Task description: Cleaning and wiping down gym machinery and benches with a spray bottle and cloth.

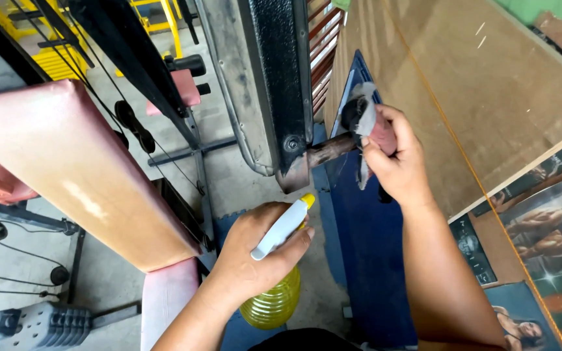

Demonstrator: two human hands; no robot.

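Nearest the camera, the person's left hand (255, 257) is wrapped around the neck of a spray bottle (274, 286) with a white trigger head, a yellow nozzle and a ribbed body of yellowish liquid, held low over the grey floor (229, 175) and just beside a reddish padded bench (66, 169). A little further out, the right hand (391, 162) is clenched on a grey cloth (367, 120), pressing it around the end of a dark, worn metal bar (330, 149) that juts sideways from a black machine frame (281, 78). The nozzle points up toward the bar but stays well apart from it. To wipe the bar well, it seems best to keep the cloth wrapped fully round the metal, twist while drawing along its length, and aim any spray at the cloth or bar rather than the brown board wall (476, 84) behind. Beyond, cables, pulleys and yellow equipment (157, 19) stand further off.
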